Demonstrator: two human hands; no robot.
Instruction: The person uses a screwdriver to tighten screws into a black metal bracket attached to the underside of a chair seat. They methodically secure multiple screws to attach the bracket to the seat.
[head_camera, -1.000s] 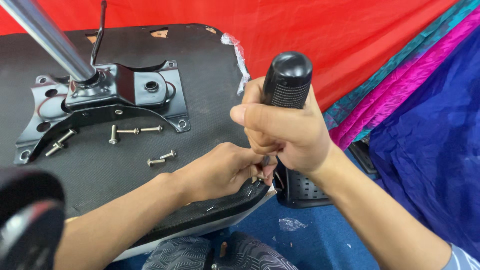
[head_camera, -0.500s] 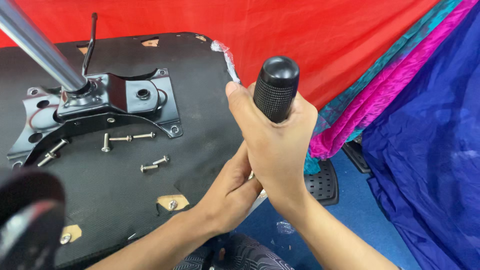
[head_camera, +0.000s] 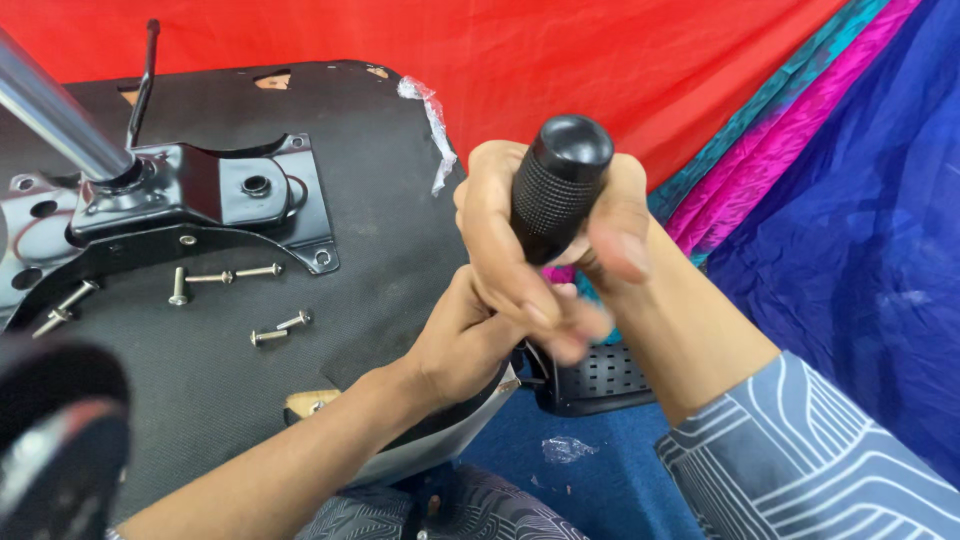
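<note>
Two hands on one tool right now. My right hand (head_camera: 545, 250) is clenched round the black screwdriver handle (head_camera: 558, 185), fingers wrapped over the knurled grip, domed cap poking out on top. Vs. a sec ago the handle has come up and toward the lens and tilted a bit, and the fingertips are motion-blurred, so I read that as mid-turn, i.e. the fastener at the rim is being worked, not a repositioning. The view has also swung: more of the seat underside is in frame than half a sec back.

My left hand (head_camera: 462, 340) sits just below the right, cupped at the edge of the chair seat base (head_camera: 380, 230); the shaft and tip are hidden behind both hands, so can't tell whether those fingers pinch the shaft, a screw, or only steady the rim.

Tool look: matte black, fine cross-hatch texture, smooth rounded end, no visible wear.

Around it: black metal mounting plate (head_camera: 215, 195) w/ the chrome gas cylinder (head_camera: 55, 115) rising up-left and a thin lever beside it. Several loose bolts (head_camera: 280, 328) lie on the seat fabric near the plate, well apart from the hands. Black perforated plastic part (head_camera: 600, 380) on the blue floor just under my right wrist. Red cloth backdrop (head_camera: 620, 60).
</note>
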